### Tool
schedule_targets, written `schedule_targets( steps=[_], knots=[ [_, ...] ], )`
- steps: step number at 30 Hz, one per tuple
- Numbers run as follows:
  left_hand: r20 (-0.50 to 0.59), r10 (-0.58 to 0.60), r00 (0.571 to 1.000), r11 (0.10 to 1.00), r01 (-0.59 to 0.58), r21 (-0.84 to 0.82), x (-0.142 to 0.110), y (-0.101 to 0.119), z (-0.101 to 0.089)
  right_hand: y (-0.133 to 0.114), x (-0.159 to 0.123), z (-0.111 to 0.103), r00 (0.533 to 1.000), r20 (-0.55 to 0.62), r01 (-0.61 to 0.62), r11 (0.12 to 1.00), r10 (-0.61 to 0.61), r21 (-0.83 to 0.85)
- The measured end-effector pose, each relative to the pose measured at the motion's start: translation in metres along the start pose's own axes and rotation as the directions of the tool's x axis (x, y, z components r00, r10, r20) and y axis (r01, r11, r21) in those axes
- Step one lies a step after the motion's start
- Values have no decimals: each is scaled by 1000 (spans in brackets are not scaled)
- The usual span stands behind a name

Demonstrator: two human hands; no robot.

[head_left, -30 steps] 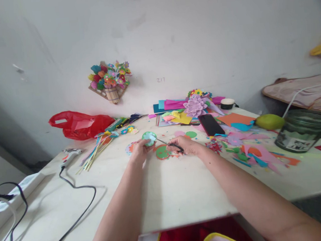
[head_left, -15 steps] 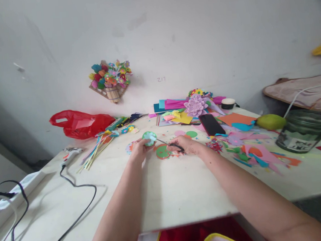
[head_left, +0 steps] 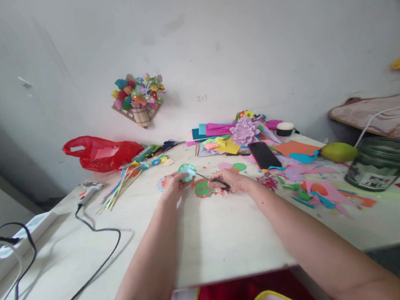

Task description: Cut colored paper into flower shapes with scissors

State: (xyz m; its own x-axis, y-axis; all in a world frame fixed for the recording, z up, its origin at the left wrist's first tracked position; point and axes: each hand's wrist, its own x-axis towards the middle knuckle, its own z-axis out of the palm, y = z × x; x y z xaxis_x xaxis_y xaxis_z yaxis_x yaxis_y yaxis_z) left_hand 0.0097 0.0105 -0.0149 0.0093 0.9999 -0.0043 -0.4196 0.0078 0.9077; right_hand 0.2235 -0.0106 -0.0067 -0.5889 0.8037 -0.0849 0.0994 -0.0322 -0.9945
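My left hand (head_left: 173,185) pinches a small light-blue piece (head_left: 188,170) that looks like craft foam or paper. A green rim shows around this piece; whether it is a separate disc held with it, I cannot tell. Black-handled scissors (head_left: 220,183) are in my right hand (head_left: 234,180), its fingers closed around the handles. Their blades point left, with the tips at the light-blue piece. On the table just below the blades lies a green disc with an orange edge (head_left: 203,188). Beside my left hand is a pale lilac disc with orange on it (head_left: 161,184), partly covered.
To the left lie a glue gun (head_left: 90,192) with its cord, a power strip (head_left: 27,235), thin sticks (head_left: 121,190) and a red plastic bag (head_left: 106,154). A phone (head_left: 264,155), coloured scraps (head_left: 326,194), a green fruit (head_left: 339,152) and a glass jar (head_left: 378,163) are on the right.
The camera view has shifted very slightly. Both hands, the light-blue piece and the scissors stay almost where they were.
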Motion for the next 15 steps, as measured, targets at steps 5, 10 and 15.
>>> schedule_targets(
  steps=[5,10,15],
  knots=[
    [5,-12,1000,1000,12,-2,-2,-1,3,-1,-2,0,999,-25,-22,999,21,-30],
    [-10,-9,1000,1000,9,-8,-3,1,4,2,1,-2,999,24,30,999,-31,10],
    [-19,-18,1000,1000,18,-20,-3,1,3,4,3,-3,1000,6,20,1000,-20,7]
  ],
)
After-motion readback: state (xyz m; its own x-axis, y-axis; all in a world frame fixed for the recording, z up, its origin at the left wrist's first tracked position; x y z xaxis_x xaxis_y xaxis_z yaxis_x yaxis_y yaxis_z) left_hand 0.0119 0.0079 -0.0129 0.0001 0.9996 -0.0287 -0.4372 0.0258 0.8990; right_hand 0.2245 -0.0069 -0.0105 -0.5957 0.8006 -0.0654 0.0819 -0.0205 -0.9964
